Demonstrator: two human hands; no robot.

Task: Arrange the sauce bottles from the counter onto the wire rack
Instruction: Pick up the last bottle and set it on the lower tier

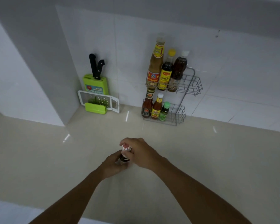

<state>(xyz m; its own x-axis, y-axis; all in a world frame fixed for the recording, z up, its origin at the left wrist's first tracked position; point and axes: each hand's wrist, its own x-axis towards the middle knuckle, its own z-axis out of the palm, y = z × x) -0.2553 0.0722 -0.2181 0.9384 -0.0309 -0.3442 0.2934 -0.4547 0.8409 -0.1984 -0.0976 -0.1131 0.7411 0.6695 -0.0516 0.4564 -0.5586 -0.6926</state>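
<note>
Beige glossy counter (pixel 200 159), one; white tiled wall behind.

Item in hand: one small dark sauce bottle (pixel 125 156) with a white-and-red cap, standing near the middle of the counter, well apart from the rack. Left hand (pixel 113 165) is wrapped around its lower body; right hand (pixel 139 152) is closed over the cap and neck. Whether the bottle rests on the counter or is lifted just clear cannot be told. Material unclear; most of the body is hidden by the fingers.

Handling, judged: small and probably light, rigid, likely smooth-sided and a little slippery, breakable if glass. Best taken around the body below the shoulder, kept upright; a hold on the cap alone risks loosening it.

Wire rack (pixel 184 88), one, two tiers, metal, against the wall at the back of the counter.
- Upper tier: three bottles, a tall yellow-labelled sauce bottle (pixel 155 65), a dark bottle with yellow cap (pixel 166 73), a brown bottle with white cap (pixel 178 70). Right part of the tier is free.
- Lower tier: three bottles, a red sauce bottle with dark cap (pixel 147 105), an orange sauce bottle with white cap (pixel 157 107), a small green bottle (pixel 164 111). Free space to the right.

Bottles counted: seven in all, six racked, one outstanding.

Other stock, left corner: one green knife block (pixel 94 85) holding two black-handled knives (pixel 95 65); one white grater (pixel 102 101) with a green guard, leaning in front.
</note>
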